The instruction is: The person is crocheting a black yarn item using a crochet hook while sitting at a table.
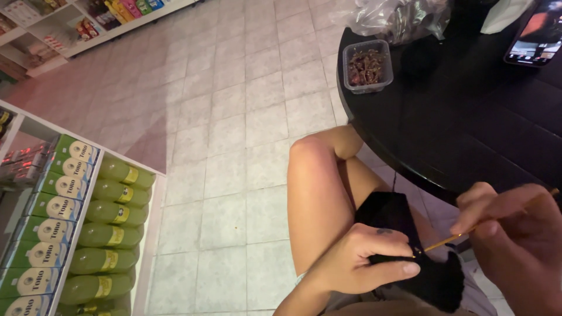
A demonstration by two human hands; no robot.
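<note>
The left hand (357,260) pinches black knitted fabric (410,246) over the lap at 5 o'clock. The right hand (515,234) has its fingers closed on a thin golden hook (462,235) — long axis 8 to 2 o'clock, tip at the fabric. Farther, a plastic tub (367,65) and phone (537,32) sit on the black tabletop (468,117) at 1 o'clock.

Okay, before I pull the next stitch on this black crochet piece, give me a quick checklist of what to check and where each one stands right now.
1. Left hand pinches the black crochet piece near the working edge: ok.
2. Right hand grips the gold crochet hook: ok.
3. Hook tip sits at the fabric edge beside the left thumb: ok.
4. Loop seated on the hook: cannot tell, black yarn too dark.
5. Yarn strand runs up toward the black table untangled: cannot tell.
6. Piece rests over the lap, not dangling: ok.
</note>
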